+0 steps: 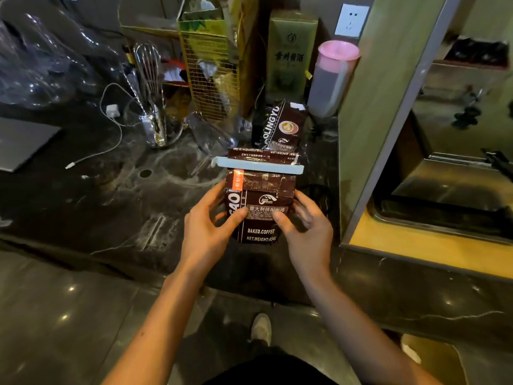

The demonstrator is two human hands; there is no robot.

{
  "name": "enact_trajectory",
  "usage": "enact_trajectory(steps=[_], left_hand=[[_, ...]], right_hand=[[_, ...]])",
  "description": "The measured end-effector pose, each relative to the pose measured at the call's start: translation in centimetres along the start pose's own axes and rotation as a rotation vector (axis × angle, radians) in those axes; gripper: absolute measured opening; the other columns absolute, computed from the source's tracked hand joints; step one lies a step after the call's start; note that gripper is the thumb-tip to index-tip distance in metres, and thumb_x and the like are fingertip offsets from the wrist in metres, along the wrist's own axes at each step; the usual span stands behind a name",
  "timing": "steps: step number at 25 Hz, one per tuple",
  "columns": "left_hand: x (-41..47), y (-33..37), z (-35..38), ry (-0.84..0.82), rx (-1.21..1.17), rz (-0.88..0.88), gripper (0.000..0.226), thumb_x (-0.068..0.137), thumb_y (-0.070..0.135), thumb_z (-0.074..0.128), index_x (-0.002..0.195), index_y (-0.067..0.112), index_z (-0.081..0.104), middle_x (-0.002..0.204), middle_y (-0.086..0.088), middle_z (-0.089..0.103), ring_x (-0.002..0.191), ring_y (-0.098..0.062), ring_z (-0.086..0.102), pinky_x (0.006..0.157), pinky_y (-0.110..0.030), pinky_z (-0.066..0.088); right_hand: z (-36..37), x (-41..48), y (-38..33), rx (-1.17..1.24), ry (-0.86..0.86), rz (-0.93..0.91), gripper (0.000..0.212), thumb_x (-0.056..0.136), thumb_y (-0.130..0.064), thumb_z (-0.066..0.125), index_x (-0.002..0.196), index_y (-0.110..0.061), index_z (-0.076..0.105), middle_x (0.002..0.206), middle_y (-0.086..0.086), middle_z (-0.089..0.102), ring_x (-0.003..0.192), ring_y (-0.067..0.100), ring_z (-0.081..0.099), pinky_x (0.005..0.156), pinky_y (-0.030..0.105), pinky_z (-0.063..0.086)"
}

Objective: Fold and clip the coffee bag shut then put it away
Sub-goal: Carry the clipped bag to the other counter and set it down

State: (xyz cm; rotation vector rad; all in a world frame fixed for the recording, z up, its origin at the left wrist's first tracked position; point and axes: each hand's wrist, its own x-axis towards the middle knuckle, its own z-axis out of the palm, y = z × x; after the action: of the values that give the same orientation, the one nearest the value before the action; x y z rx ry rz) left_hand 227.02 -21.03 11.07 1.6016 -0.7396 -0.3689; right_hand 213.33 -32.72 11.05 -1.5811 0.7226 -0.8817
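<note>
Center frame, both hands grip the dark brown foil coffee bag [259, 215] upright over the black marble tabletop [116, 207]: left hand [206, 230] and right hand [304, 232] fingers clamped on its sides. A pale blue plastic clip [256, 167] pinches its folded top.

Dim, warm light; blurred, bowed edges.
</note>
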Motion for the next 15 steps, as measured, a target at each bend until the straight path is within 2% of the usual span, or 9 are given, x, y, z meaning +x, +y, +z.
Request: enact_trajectory(steps=[4,7,11,13,15], left_hand=[[3.9,-2.1,1.0,-0.048,0.044,-0.029,0.06,0.082,0.036,0.076,0.136,0.041,0.051,0.128,0.018,0.066,0.119,-0.001,0.061,0.098,-0.033,0.053],[5.6,-3.7,1.4,-0.093,0.017,-0.05,0.061,0.084,0.021,0.077,0.137,0.036,0.052,0.129,0.014,0.066,0.12,-0.006,0.062,0.099,-0.033,0.052],[7.6,-5.6,1.4,-0.131,0.071,-0.051,0.065,0.083,0.022,0.077,0.134,0.05,0.048,0.125,0.023,0.066,0.116,-0.001,0.063,0.095,-0.017,0.05],[8.7,-6.6,1.0,-0.186,0.077,-0.067,0.067,0.082,0.021,0.077,0.131,0.054,0.047,0.124,0.027,0.065,0.117,0.002,0.062,0.094,-0.014,0.048],[9.9,-7.6,0.8,-0.245,0.084,-0.085,0.067,0.082,0.017,0.078,0.134,0.048,0.049,0.125,0.026,0.064,0.118,0.003,0.06,0.096,-0.016,0.049]], right_hand=[[0.4,3.2,2.5,0.008,0.006,0.019,0.051,0.085,-0.017,0.075,0.13,-0.031,0.055,0.119,-0.018,0.065,0.118,-0.011,0.055,0.081,-0.001,0.043],[1.0,4.5,3.8,-0.015,0.009,0.048,0.053,0.086,-0.014,0.074,0.133,-0.027,0.054,0.116,-0.027,0.063,0.115,-0.017,0.054,0.083,-0.002,0.041],[2.1,5.4,5.7,-0.027,0.034,0.118,0.055,0.087,-0.015,0.074,0.135,-0.029,0.053,0.12,-0.017,0.066,0.119,-0.009,0.056,0.083,-0.001,0.042],[3.0,5.8,6.5,-0.068,0.064,0.115,0.056,0.087,-0.013,0.073,0.137,-0.027,0.052,0.121,-0.019,0.065,0.117,-0.014,0.055,0.083,-0.003,0.041],[4.0,6.1,7.0,-0.107,0.091,0.124,0.057,0.087,-0.01,0.072,0.138,-0.02,0.051,0.118,-0.029,0.059,0.111,-0.024,0.051,0.082,-0.005,0.038]])
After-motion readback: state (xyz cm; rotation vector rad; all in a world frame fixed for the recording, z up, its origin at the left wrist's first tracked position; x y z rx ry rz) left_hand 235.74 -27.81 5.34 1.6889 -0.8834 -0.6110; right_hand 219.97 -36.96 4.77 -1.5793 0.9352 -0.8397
